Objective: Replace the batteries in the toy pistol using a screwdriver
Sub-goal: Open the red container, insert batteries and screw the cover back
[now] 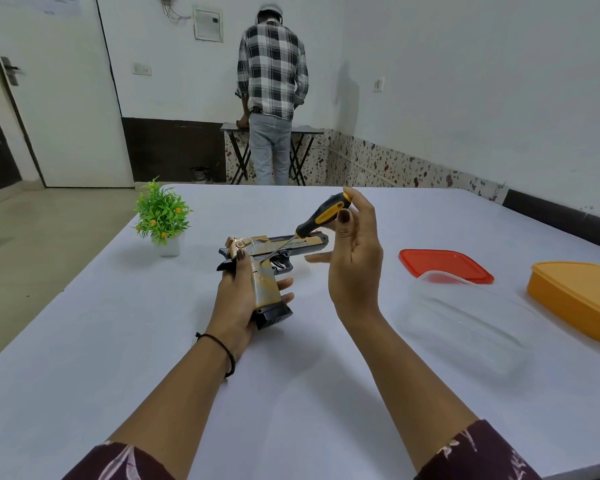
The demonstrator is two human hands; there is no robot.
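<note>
Our left sleeve [118, 462] and right sleeve [475, 452] are of dark maroon fabric printed with pale pink leaf-like strokes. Both end well short of the wrists, leaving our forearms bare. A thin black cord bracelet [222, 348] circles our left wrist. The nails of our left hand [236, 303] and right hand [355, 268] carry dark maroon polish.

Single view: wide-angle camera worn on the head, facing forward and down across the white table [118, 341]. Forearms enter from the bottom edge. Left hand [236, 296] gripping the toy pistol [267, 285] and right hand [355, 268] pinching the screwdriver [326, 213] sit mid-frame, near the lens. Far wall [465, 81] and door [59, 98] fill the top.
</note>
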